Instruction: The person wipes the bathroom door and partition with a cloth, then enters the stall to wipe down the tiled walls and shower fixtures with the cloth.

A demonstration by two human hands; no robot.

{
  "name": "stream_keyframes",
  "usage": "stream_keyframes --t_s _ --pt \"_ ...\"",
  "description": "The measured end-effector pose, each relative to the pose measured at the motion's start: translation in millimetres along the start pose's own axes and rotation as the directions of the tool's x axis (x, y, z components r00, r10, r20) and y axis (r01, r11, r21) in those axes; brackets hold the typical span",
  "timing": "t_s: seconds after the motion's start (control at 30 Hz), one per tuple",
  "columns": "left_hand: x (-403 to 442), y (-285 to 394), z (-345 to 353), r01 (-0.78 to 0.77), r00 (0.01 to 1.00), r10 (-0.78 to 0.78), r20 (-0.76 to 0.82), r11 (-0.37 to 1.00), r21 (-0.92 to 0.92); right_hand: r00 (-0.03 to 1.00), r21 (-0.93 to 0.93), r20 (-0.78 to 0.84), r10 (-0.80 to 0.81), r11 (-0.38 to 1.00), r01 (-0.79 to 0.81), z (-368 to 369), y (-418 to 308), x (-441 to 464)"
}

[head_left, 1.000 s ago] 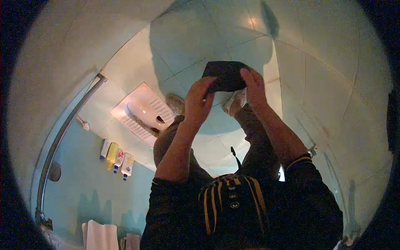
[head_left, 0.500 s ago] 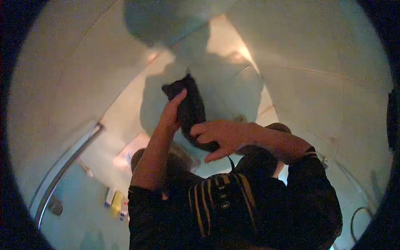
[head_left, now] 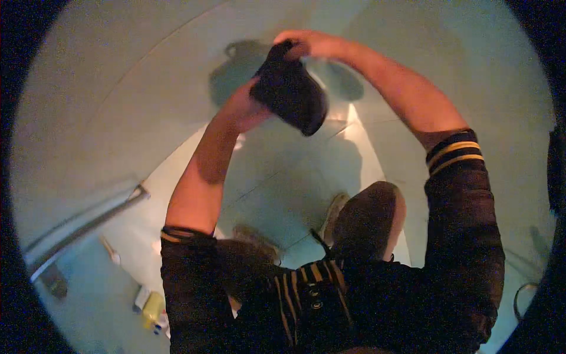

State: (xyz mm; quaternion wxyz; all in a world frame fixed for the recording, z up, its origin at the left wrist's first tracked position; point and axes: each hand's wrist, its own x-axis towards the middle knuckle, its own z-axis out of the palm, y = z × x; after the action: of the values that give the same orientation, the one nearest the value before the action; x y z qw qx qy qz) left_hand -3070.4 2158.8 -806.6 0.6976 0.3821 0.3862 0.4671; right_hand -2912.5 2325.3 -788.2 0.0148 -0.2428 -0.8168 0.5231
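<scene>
Both my hands are raised in front of me and hold one black, soft-looking thing (head_left: 289, 91) up off the floor. It is blurred, with a rounded lower right edge, and I cannot make out its kind. My left hand (head_left: 250, 109) grips its left side, the fingers partly hidden behind it. At its narrow top end, my right hand (head_left: 298, 44) is closed around it with the fingers curled.
A metal rail (head_left: 88, 231) runs along the left side. Yellow and white containers (head_left: 153, 310) stand on the floor at lower left. My bent knee (head_left: 371, 218) is at lower right of centre. A dark cable loop (head_left: 522, 301) lies far right. Pale walls close in ahead.
Both hands have lifted the black thing up and forward from low over the floor. My right hand has moved from its lower end in view to the top. Its outline has become shorter and wider.
</scene>
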Motion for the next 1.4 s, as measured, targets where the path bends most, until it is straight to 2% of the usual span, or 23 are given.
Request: stream_keyframes --t_s 0.1,0.13,0.17,0.23,0.33,0.4,0.43,0.47,0.57,0.6,0.63,0.67,0.7,0.73,0.8,0.87,0.93,1.03,1.07,1.1,1.13,1.27,1.4 --pt "1.3 -9.9 -38.7 -0.245 0.968 0.252 -0.003 0.944 0.222 0.919 0.684 0.194 0.343 0.624 -0.378 16.6 -9.5 11.6" --pt "-1.5 -3.7 -41.7 -0.095 0.985 0.137 0.101 0.935 -0.343 0.921 0.753 0.271 0.279 0.535 -0.384 23.9 -8.3 12.0" --pt "-2.4 0.9 -48.3 0.122 0.966 0.107 0.236 0.616 -0.778 0.916 0.807 0.347 0.202 0.434 -0.401 31.7 -5.6 18.2" --pt "-8.4 0.7 -53.2 -0.011 1.0 0.027 0.012 0.735 -0.678 0.922 0.837 0.308 0.233 0.395 -0.379 50.1 -13.5 20.9" --pt "-37.7 17.8 -71.6 0.092 0.906 -0.292 -0.306 0.842 -0.532 0.943 0.685 0.224 0.247 0.648 -0.332 59.0 -5.5 41.4" --pt "-64.4 -15.5 -146.6 0.021 0.954 -0.149 -0.262 0.901 -0.433 0.968 0.689 0.112 0.223 0.684 -0.237 71.8 17.5 58.4" --pt "-102.5 -17.7 -165.4 -0.047 0.887 -0.052 -0.46 0.978 -0.201 0.969 0.704 0.16 0.187 0.667 -0.245 81.3 3.4 58.4" --pt "-136.1 -15.7 -177.2 -0.059 0.795 0.076 -0.603 0.997 0.047 0.97 0.714 0.184 0.161 0.656 -0.244 85.6 -4.7 56.2" --pt "-290.6 -48.8 -232.2 0.024 0.226 0.166 -0.96 0.984 0.176 0.945 0.688 0.198 0.26 0.649 -0.323 103.6 -15.0 43.4" --pt "-363.1 -68.8 -280.8 0.243 0.167 0.492 -0.854 0.819 0.52 0.953 0.704 0.142 0.266 0.65 -0.286 111.9 -13.2 36.7" --pt "-346.0 -26.9 -253.5 0.001 -0.283 0.375 -0.883 0.92 0.391 0.957 0.718 0.095 0.273 0.647 -0.256 79.0 15.2 45.5" --pt "-424.5 -29.8 -314.0 0.345 -0.271 0.454 -0.849 0.869 0.354 0.956 0.721 0.09 0.28 0.644 -0.256 91.0 37.5 42.5" --pt "-390.1 9.1 -280.5 0.037 -0.364 0.636 -0.68 0.74 0.672 0.953 0.735 0.114 0.281 0.622 -0.271 87.7 60.9 49.5" --pt "-413.2 43.5 -295.5 0.072 -0.496 0.561 -0.663 0.788 0.612 0.95 0.743 0.137 0.282 0.605 -0.287 84.7 59.5 45.1" --pt "-408.4 136.1 -256.4 -0.028 0.016 0.689 -0.725 0.725 0.688 0.947 0.752 0.139 0.29 0.591 -0.292 86.2 36.5 36.2" --pt "-412.5 147.1 -272.9 -0.083 -0.049 0.602 -0.797 0.793 0.604 0.936 0.752 0.18 0.302 0.571 -0.329 85.0 44.8 38.1" --pt "-436.1 140.5 -304.0 -0.163 0.151 0.554 -0.819 0.831 0.532 0.927 0.757 0.256 0.275 0.539 -0.369 87.3 54.9 29.5" --pt "-431.2 141.3 -296.6 0.065 0.111 0.593 -0.798 0.797 0.601 0.954 0.754 0.159 0.252 0.593 -0.283 76.1 31.9 4.0" --pt "-421.5 133.3 -293.6 0.074 -0.01 0.657 -0.754 0.752 0.654 0.906 0.628 0.027 0.422 0.698 -0.343 67.4 19.8 -8.1" --pt "-438.6 135.1 -310.6 -0.021 0.083 0.563 -0.822 0.826 0.563 0.895 0.681 -0.154 0.418 0.701 -0.21 62.1 15.8 -19.8" --pt "-415.1 135.8 -283.3 -0.06 -0.023 0.613 -0.79 0.788 0.613 0.859 0.705 -0.318 0.4 0.706 -0.068 58.3 5.8 -30.3" --pt "-455.6 123.8 -357.6 0.07 0.048 0.598 -0.8 0.797 0.6 0.713 0.674 -0.598 0.367 0.712 0.199 -23.1 -75.5 -73.6" --pt "-444.0 117.2 -345.5 0.05 0.035 0.586 -0.81 0.808 0.587 0.223 0.097 -0.975 -0.008 0.884 0.457 -116.4 -168.7 -112.2"
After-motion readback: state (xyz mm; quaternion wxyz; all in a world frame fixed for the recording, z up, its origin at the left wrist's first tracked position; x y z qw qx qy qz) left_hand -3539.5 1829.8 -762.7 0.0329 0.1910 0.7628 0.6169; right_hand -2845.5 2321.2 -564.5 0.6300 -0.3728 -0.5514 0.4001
